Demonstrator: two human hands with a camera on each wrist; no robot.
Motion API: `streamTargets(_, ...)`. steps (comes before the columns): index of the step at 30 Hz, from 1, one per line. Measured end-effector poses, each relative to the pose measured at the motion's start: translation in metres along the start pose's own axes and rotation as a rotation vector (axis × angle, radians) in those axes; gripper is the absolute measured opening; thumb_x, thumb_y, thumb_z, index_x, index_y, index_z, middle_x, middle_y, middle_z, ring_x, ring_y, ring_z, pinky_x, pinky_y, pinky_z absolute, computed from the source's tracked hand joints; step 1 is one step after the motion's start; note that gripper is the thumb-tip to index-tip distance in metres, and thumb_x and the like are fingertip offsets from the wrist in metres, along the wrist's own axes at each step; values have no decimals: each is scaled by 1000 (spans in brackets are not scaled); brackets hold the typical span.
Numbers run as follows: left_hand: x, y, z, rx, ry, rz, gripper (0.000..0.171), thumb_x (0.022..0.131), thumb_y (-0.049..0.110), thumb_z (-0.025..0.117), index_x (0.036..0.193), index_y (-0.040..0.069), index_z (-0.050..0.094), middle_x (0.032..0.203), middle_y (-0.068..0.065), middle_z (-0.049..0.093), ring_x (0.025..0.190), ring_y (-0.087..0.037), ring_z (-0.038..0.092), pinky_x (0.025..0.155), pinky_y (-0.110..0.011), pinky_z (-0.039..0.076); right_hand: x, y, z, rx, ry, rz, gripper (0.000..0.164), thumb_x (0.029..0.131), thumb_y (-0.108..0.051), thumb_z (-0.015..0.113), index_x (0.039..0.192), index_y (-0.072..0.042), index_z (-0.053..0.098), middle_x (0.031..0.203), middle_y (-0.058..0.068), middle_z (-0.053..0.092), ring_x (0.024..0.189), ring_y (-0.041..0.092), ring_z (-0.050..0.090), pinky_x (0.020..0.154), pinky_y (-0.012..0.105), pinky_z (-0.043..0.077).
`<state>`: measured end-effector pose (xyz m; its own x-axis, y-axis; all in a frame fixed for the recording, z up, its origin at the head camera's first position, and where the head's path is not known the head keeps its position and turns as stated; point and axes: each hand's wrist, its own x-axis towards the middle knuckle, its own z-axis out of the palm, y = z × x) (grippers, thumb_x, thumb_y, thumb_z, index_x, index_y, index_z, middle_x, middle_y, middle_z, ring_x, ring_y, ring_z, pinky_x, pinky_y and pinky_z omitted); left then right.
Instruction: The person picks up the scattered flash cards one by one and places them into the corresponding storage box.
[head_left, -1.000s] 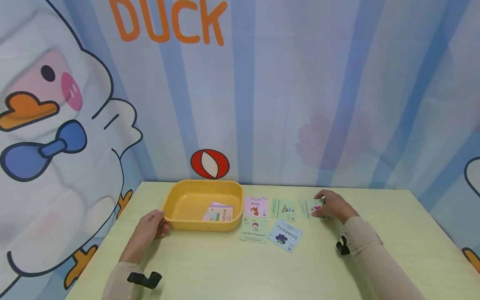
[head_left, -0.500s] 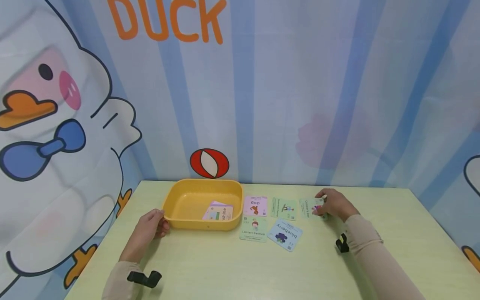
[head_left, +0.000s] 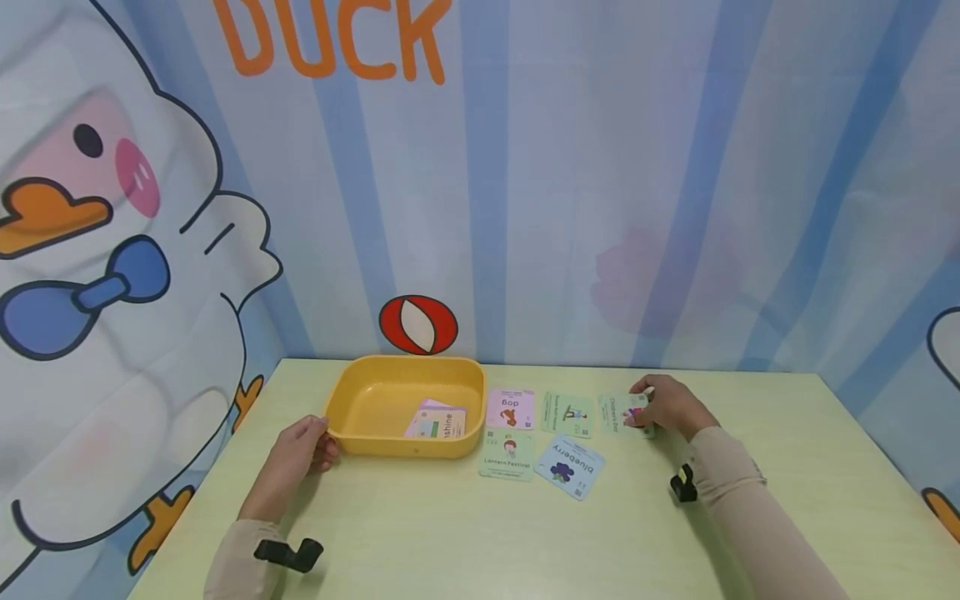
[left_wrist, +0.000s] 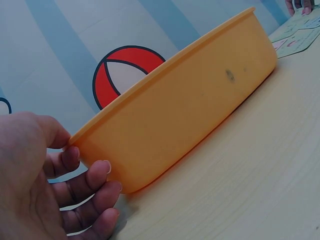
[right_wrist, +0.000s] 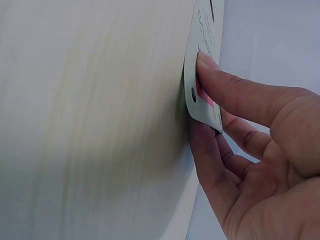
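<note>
My left hand (head_left: 298, 450) pinches the near-left corner of a yellow plastic tray (head_left: 408, 448), thumb at the rim and fingers against the outer wall in the left wrist view. At the right of the card group, my right hand (head_left: 671, 406) pinches a pale green flashcard (head_left: 612, 414) labelled "Children's Day". In the right wrist view its thumb presses the printed face of the flashcard (right_wrist: 204, 110), with fingers under the near edge, which is raised a little off the table. The right hand hides part of the card's picture.
Between tray and right hand lie a pink "dog" card (head_left: 512, 409), a green card (head_left: 567, 415), a "Lantern Festival" card (head_left: 507, 455) and a tilted "blueberry" card (head_left: 570, 467). Inside the tray, a "sunshine"-like card (head_left: 442, 423) overlaps a purple one. A printed curtain (head_left: 547, 208) backs the table.
The head view has tilted very slightly. Both hands keep their places, the left at the tray and the right at the "Children's Day" flashcard; the right fingers shift only a little.
</note>
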<state>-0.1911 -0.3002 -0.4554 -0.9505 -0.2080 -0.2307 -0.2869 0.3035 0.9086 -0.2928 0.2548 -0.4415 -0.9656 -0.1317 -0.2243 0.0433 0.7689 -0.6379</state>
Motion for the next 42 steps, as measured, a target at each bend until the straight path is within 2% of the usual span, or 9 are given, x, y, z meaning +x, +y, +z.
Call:
streamTargets(9, 0, 1, 0, -6, 2, 0, 35, 110, 35, 38, 103, 5, 54, 86, -3, 62, 81, -17, 59, 72, -24, 52, 0, 5, -1, 54, -2, -20, 59, 83, -18, 84, 133, -1, 58, 135, 31, 51, 108, 36, 56, 86, 45, 49)
streamTargets(16, 1, 0, 1, -13, 0, -7, 34, 110, 34, 39, 103, 4, 54, 85, -3, 62, 80, -18, 59, 71, -24, 52, -2, 9, -3, 138, -34, -14, 59, 88, -13, 79, 140, -1, 54, 147, 32, 40, 128, 46, 47, 97, 52, 47)
streamTargets(21, 2, -1, 1, -15, 5, -5, 33, 110, 34, 39, 103, 5, 54, 85, -3, 62, 80, -17, 59, 70, -24, 52, -3, 9, -2, 149, -39, -27, 58, 90, -12, 76, 142, 0, 52, 149, 32, 38, 134, 48, 42, 102, 55, 44)
streamTargets(22, 2, -1, 1, -14, 6, -5, 33, 110, 34, 39, 103, 5, 54, 85, -3, 62, 79, -17, 59, 70, -24, 52, -3, 9, -3, 149, -39, -35, 58, 91, -11, 75, 142, 0, 51, 148, 32, 38, 132, 47, 44, 100, 53, 45)
streamTargets(25, 2, -1, 1, -10, 8, -7, 34, 110, 34, 40, 102, 5, 55, 85, -2, 62, 79, -17, 59, 70, -24, 52, -4, 10, -2, 177, -42, -50, 58, 91, -8, 74, 143, 1, 50, 129, 27, 48, 110, 38, 53, 87, 44, 47)
streamTargets(29, 1, 0, 0, -13, 8, -4, 34, 110, 35, 40, 102, 5, 55, 85, -3, 62, 79, -17, 59, 70, -24, 52, -4, 9, -2, 213, -43, -52, 57, 92, -8, 73, 143, 1, 50, 100, 13, 47, 85, 24, 46, 71, 36, 41)
streamTargets(32, 1, -1, 0, -22, 6, 2, 34, 110, 35, 40, 102, 5, 55, 85, -3, 62, 79, -17, 59, 70, -24, 53, -5, 9, -3, 222, -38, -54, 58, 91, -10, 75, 142, 2, 50, 97, 10, 45, 83, 21, 45, 70, 35, 40)
streamTargets(39, 2, -1, 0, -31, 3, 5, 33, 110, 34, 41, 101, 5, 55, 83, -2, 62, 78, -17, 59, 70, -24, 53, -5, 9, -6, 321, -61, -44, 61, 91, -6, 74, 145, 4, 46, 91, 9, 53, 85, 19, 68, 72, 34, 52)
streamTargets(42, 2, -1, 0, -29, 2, 4, 33, 109, 33, 41, 101, 5, 55, 83, -2, 62, 78, -17, 59, 70, -25, 53, -5, 9, -8, 352, -64, -39, 61, 92, -5, 72, 146, 4, 44, 87, 7, 51, 86, 19, 71, 70, 34, 53)
